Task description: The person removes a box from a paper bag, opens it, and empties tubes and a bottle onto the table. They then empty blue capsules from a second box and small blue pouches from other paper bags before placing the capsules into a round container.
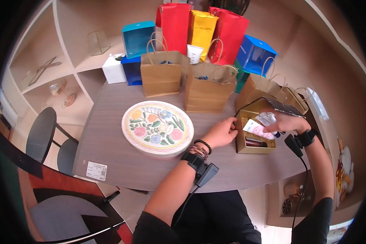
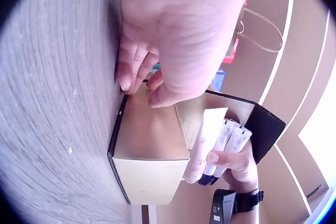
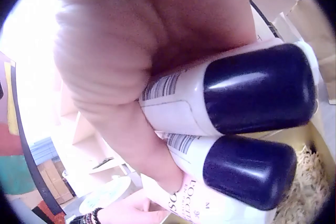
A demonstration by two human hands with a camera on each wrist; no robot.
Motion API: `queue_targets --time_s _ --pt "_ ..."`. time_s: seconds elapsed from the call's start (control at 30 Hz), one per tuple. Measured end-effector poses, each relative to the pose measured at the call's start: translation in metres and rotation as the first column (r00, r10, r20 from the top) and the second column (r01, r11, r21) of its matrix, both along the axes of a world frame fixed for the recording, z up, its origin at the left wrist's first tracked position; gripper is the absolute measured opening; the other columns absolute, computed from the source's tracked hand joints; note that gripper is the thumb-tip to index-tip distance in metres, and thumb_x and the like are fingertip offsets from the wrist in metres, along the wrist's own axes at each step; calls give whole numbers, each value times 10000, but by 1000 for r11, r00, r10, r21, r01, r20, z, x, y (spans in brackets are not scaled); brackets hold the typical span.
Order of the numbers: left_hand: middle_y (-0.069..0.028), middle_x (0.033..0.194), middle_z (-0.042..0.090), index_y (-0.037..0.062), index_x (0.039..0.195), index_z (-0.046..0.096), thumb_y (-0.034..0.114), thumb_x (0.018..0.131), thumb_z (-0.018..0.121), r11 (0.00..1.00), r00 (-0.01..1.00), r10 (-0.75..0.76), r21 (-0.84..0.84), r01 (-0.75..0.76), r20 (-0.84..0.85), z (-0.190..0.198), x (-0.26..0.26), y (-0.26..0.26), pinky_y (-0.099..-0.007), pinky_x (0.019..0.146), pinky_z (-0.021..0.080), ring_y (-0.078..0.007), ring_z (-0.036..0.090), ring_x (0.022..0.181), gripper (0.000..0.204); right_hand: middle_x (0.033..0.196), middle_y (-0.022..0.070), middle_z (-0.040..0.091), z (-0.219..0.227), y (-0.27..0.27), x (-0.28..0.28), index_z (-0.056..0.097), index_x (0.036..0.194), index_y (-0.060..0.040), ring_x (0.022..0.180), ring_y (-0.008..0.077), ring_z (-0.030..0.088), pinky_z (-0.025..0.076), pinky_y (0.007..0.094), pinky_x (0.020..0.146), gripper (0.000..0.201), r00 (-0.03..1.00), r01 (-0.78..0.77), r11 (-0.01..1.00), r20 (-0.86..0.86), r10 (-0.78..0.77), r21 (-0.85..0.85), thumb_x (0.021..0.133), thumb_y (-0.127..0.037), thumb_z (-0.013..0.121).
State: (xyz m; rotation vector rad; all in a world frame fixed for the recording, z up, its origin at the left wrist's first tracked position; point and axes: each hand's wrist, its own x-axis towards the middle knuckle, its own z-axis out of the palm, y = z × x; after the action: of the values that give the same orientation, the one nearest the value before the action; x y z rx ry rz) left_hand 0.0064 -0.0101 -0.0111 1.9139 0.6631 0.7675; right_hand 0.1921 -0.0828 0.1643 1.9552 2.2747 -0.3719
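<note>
My right hand [image 1: 288, 122] grips three hand cream tubes [image 2: 212, 150] over a gold gift box [image 1: 254, 150]. Two of the tubes end in dark navy caps [image 3: 257, 90]; the other is pink and white. The box's dark lid [image 1: 284, 106] stands raised at the back. Inside the box lie straw-like shredded filler [image 3: 304, 192] and a dark reddish tube-shaped item [image 1: 255, 142]. My left hand [image 1: 220, 133] is at the box's left wall, its loosely bent fingertips touching that side near the table.
Left of the box sits an oval floral tin [image 1: 157, 128]. Brown paper bags [image 1: 209, 95] stand behind, backed by red bags [image 1: 175, 26], a yellow bag [image 1: 202, 30] and blue boxes [image 1: 256, 53]. A label [image 1: 96, 171] is stuck at the table's front left corner.
</note>
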Motion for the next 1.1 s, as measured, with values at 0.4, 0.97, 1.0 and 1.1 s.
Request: queue_targets --time_s 0.4,0.97,1.0,1.1 --pt "-99 1053 577 10 1143 490 158 934 445 910 935 178 -412 -38 307 32 -16 10 -265 656 487 -141 571 813 259 812 150 617 -26 14 -52 575 987 4 759 269 589 445 338 681 406 823 -457 886 -417 387 -80 639 -134 731" --pt "-51 894 614 6 996 575 186 895 532 919 947 260 -351 -182 189 29 -17 14 -244 611 470 -110 575 735 211 1134 172 574 -83 37 -107 514 1192 -31 1069 312 525 400 352 923 594 885 -442 818 -331 329 -369 654 -153 735" --pt "-47 881 616 6 980 582 181 891 536 928 947 252 -329 -177 201 25 -15 14 -244 604 470 -109 574 730 202 1136 165 576 -81 35 -110 516 1188 -33 1072 310 524 402 349 918 583 886 -438 815 -338 318 -379 674 -192 740" --pt "-47 845 617 3 945 593 177 885 543 944 944 273 -241 -226 183 15 -10 18 -245 595 468 -111 573 707 191 1122 158 582 -105 39 -99 524 1172 -34 1058 307 533 412 355 893 560 830 -515 812 -400 390 -277 712 -285 723"
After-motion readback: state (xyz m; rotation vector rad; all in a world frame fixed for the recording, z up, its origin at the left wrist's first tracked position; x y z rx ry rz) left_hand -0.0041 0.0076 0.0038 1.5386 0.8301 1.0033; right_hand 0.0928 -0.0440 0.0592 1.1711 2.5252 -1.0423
